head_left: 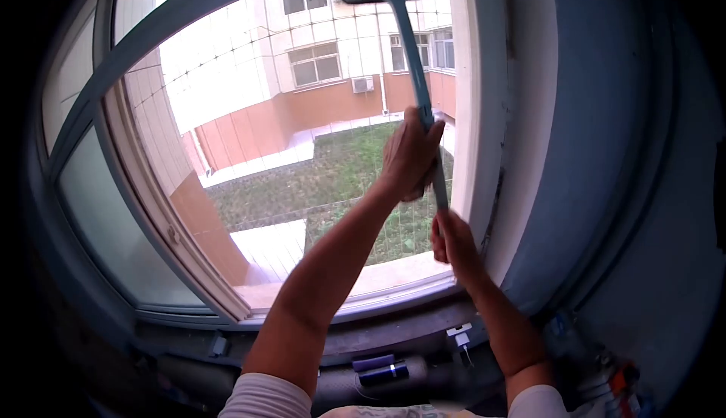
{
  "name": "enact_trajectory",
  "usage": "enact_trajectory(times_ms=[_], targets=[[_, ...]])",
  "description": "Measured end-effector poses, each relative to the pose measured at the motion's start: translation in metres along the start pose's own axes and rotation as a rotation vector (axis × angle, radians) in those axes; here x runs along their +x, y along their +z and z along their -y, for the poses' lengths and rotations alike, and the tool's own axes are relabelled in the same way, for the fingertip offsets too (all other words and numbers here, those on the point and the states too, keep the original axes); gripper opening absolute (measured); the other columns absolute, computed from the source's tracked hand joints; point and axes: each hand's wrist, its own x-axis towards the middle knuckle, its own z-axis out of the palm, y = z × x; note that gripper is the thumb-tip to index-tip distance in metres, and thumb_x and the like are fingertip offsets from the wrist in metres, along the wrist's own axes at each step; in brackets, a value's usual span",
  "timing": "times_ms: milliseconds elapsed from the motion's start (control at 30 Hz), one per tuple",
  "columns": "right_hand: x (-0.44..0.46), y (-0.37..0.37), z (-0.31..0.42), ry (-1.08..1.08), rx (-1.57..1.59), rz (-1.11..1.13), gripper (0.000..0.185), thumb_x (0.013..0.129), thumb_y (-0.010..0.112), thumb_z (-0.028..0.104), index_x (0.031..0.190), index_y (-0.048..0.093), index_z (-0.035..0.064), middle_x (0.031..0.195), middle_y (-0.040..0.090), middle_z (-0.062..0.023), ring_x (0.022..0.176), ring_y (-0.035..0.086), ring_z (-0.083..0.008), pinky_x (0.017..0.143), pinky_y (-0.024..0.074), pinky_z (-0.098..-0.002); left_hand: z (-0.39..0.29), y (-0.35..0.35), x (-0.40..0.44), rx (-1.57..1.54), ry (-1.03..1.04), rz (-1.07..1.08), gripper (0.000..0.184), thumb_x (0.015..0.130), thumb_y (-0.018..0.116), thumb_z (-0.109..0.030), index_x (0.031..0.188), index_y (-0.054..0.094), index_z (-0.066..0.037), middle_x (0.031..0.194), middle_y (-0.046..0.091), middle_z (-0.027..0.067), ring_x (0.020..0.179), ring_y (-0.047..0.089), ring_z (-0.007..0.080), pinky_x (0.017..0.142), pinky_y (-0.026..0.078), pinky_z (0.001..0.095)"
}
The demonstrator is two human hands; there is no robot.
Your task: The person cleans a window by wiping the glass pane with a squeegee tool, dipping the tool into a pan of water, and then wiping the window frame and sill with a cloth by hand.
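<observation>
A window squeegee (412,47) with a blue-grey handle reaches up in front of the window, its wide head near the top of the opening. My left hand (412,153) is wrapped round the middle of the handle. Lower down, my right hand (454,244) grips the handle's bottom end. Whether the squeegee head touches any glass I cannot tell. Behind it the window (466,116) looks out through a wire grid onto grass and a building.
At the left is a sliding window sash (121,221) with frosted glass. Below the sill (355,342) lie a dark blue cylindrical object (383,373) and a white plug with a cable (461,336). Assorted items (624,380) sit at the lower right, beside a wall (605,153).
</observation>
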Motion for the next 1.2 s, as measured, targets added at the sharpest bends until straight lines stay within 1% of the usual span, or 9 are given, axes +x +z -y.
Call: enact_trajectory(times_ms=[300, 533, 600, 633, 667, 767, 867, 933, 1200], targets=[[-0.168, -0.068, -0.244, 0.29, -0.278, -0.13, 0.028, 0.085, 0.041, 0.031, 0.069, 0.043, 0.0084, 0.052, 0.044, -0.0034, 0.043, 0.044, -0.0149, 0.039, 0.0363, -0.0286, 0.136, 0.108, -0.217, 0.085, -0.345, 0.338, 0.039, 0.082, 0.043, -0.04, 0.096, 0.034, -0.005, 0.071, 0.056, 0.0229, 0.067, 0.054, 0.0413, 0.058, 0.041, 0.0478], [-0.286, -0.115, -0.325, -0.226, -1.079, -0.306, 0.018, 0.082, 0.045, 0.023, 0.081, 0.047, 0.0053, 0.056, 0.048, -0.0095, 0.052, 0.05, -0.0229, 0.049, 0.0397, -0.0355, 0.119, 0.123, -0.304, -0.089, -0.391, 0.528, 0.042, 0.079, 0.051, -0.04, 0.096, 0.036, -0.005, 0.08, 0.054, 0.0255, 0.077, 0.052, 0.042, 0.065, 0.041, 0.0443], [-0.226, -0.092, -0.239, 0.002, -0.77, -0.352, 0.017, 0.081, 0.046, 0.022, 0.083, 0.046, 0.0044, 0.059, 0.05, -0.0141, 0.054, 0.051, -0.0304, 0.049, 0.0392, -0.0385, 0.086, 0.11, -0.255, -0.036, -0.24, 0.355, 0.041, 0.08, 0.049, -0.041, 0.095, 0.036, -0.005, 0.075, 0.055, 0.024, 0.072, 0.055, 0.0409, 0.061, 0.042, 0.0462], [-0.193, -0.092, -0.209, 0.078, -0.72, -0.248, 0.018, 0.082, 0.046, 0.023, 0.083, 0.045, 0.0043, 0.063, 0.05, -0.0149, 0.055, 0.052, -0.0307, 0.047, 0.038, -0.0377, 0.061, 0.094, -0.215, -0.17, -0.458, 0.489, 0.039, 0.081, 0.048, -0.039, 0.095, 0.036, -0.006, 0.067, 0.056, 0.0216, 0.063, 0.056, 0.0395, 0.053, 0.043, 0.0447], [-0.156, -0.086, -0.176, 0.056, -0.614, -0.235, 0.025, 0.084, 0.044, 0.03, 0.081, 0.044, 0.0051, 0.057, 0.047, -0.0108, 0.051, 0.05, -0.0257, 0.043, 0.0361, -0.0346, 0.076, 0.108, -0.188, -0.031, -0.128, 0.211, 0.036, 0.081, 0.048, -0.038, 0.093, 0.036, -0.006, 0.062, 0.055, 0.0195, 0.057, 0.056, 0.0374, 0.048, 0.043, 0.0428], [-0.066, -0.055, -0.068, -0.06, -0.238, -0.086, 0.041, 0.085, 0.036, 0.048, 0.069, 0.038, 0.01, 0.045, 0.033, 0.0039, 0.034, 0.03, -0.0055, 0.032, 0.0243, -0.0198, 0.028, 0.07, -0.079, -0.108, -0.091, 0.109, 0.032, 0.079, 0.052, -0.033, 0.087, 0.037, -0.005, 0.067, 0.055, 0.0175, 0.061, 0.056, 0.0354, 0.051, 0.042, 0.0431], [-0.012, -0.037, -0.009, -0.082, 0.007, 0.065, 0.039, 0.085, 0.039, 0.046, 0.069, 0.039, 0.0102, 0.044, 0.032, 0.0033, 0.032, 0.029, -0.0039, 0.03, 0.0216, -0.0184, -0.009, 0.038, -0.018, 0.013, 0.067, -0.07, 0.032, 0.079, 0.051, -0.033, 0.083, 0.041, -0.003, 0.067, 0.055, 0.0179, 0.064, 0.055, 0.0362, 0.058, 0.041, 0.0438], [0.009, -0.03, 0.007, -0.093, 0.041, 0.067, 0.038, 0.084, 0.04, 0.046, 0.07, 0.039, 0.0102, 0.044, 0.031, 0.0035, 0.032, 0.028, -0.0038, 0.03, 0.0206, -0.0184, -0.015, 0.033, 0.01, 0.051, 0.129, -0.125, 0.032, 0.078, 0.053, -0.033, 0.078, 0.045, -0.002, 0.062, 0.054, 0.0128, 0.059, 0.056, 0.0234, 0.055, 0.043, 0.0362], [-0.008, -0.058, -0.057, 0.03, 0.084, -0.037, 0.038, 0.083, 0.042, 0.046, 0.069, 0.037, 0.0115, 0.046, 0.032, 0.0037, 0.033, 0.029, -0.0039, 0.031, 0.0221, -0.0187, 0.022, 0.08, -0.028, 0.16, -0.039, 0.042, 0.033, 0.082, 0.045, -0.034, 0.093, 0.038, -0.004, 0.07, 0.057, 0.0186, 0.068, 0.056, 0.0374, 0.064, 0.04, 0.0455]])
